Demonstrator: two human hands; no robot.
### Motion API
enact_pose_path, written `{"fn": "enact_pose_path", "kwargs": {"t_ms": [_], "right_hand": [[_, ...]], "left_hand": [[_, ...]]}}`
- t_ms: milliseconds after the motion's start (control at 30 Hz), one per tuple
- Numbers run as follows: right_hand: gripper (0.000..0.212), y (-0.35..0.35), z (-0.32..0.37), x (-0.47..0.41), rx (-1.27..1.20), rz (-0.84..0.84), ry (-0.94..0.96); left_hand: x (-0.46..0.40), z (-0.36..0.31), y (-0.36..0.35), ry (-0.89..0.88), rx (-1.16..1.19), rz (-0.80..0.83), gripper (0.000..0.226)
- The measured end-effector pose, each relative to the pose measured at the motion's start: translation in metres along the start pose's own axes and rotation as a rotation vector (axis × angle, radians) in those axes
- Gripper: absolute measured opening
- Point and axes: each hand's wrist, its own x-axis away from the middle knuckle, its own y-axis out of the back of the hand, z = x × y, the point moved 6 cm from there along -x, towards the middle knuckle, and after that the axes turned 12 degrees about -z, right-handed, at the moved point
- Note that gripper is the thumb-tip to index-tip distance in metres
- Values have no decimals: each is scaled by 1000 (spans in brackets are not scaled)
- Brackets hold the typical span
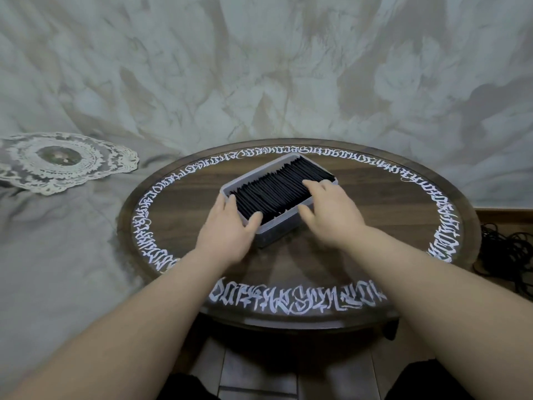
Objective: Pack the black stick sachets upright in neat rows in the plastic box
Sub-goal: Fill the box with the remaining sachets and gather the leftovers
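Sachets [281, 192] stand upright in rows inside the plastic box [271, 233], between both hands. Left hand [227, 235] grasps the box's near-left corner; right hand [328, 215] rests relaxed fingers on the sachets.

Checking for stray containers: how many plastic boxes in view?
1. The plastic box sits mid-table on the round wooden table, full of black stick sachets, left hand at its near corner. None seen elsewhere.
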Motion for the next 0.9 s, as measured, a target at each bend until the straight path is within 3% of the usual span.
{"fn": "enact_pose_path", "kwargs": {"t_ms": [100, 200, 333, 533, 700, 900], "right_hand": [[78, -11, -18, -13, 105, 116, -82], [100, -19, -36, -22, 229, 212, -115], [87, -26, -48, -35, 224, 168, -137], [55, -42, -58, -61, 182, 79, -179], [62, -52, -83, -93, 137, 43, -196], [63, -52, -90, -108, 124, 73, -185]], "left_hand": [[1, -3, -21, 13, -17, 124, 96], [-16, 5, -23, -86, -130, 98, 89], [-57, 9, -16, -203, -186, 50, 58], [-118, 4, -34, -207, -164, 37, 61], [-145, -3, -61, -172, -61, -2, 60], [-156, -7, -71, -144, -105, -17, 63]]}}
